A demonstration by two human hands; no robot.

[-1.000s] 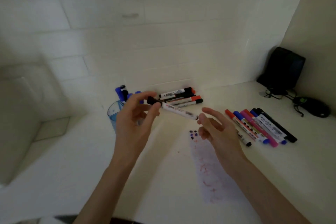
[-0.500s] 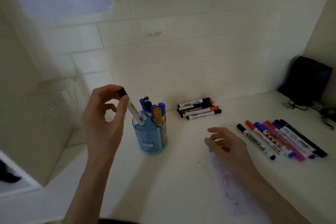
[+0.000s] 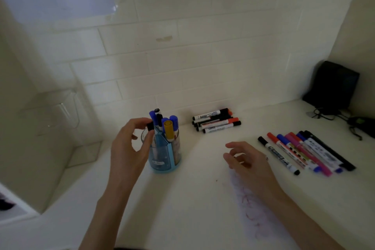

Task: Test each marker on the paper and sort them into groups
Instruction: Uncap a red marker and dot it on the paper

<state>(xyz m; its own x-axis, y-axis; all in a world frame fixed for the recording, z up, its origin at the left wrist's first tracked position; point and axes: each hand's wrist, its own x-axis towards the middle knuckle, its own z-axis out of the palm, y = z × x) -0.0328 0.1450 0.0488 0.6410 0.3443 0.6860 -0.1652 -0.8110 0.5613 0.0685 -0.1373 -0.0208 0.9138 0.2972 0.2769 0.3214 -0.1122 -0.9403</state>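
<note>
Just above the holder [image 3: 162, 156], left fingers [image 3: 140, 121] pinch the marker [image 3: 150, 126]; right fingers [image 3: 236, 145] hang relaxed.

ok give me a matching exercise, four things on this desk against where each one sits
Things:
1. blue translucent plastic marker holder
2. white paper strip with red scribbles
3. black boxy object
4. pile of black- and red-capped white markers

Places:
A. back right corner
B. lying by the tiled wall
C. at the left hand, which pinches a black-capped marker
D. partly under the right hand

Pairs: 1-C, 2-D, 3-A, 4-B
</note>
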